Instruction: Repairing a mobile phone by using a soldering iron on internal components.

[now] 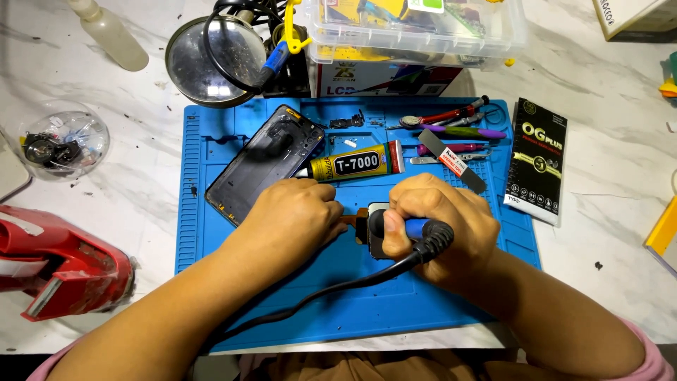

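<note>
My right hand is closed around a blue and black soldering iron, whose black cord trails toward me over the blue work mat. My left hand presses down on a small part with an orange flex strip, mostly hidden under my fingers. The iron's tip is hidden between my hands. A dark phone back cover lies just beyond my left hand. A yellow and black glue tube lies beside it.
Screwdrivers, tweezers and a scraper lie at the mat's far right. A black flat package sits right of the mat. A magnifier lamp, clear parts box, plastic bottle, clear dish and red tool surround the mat.
</note>
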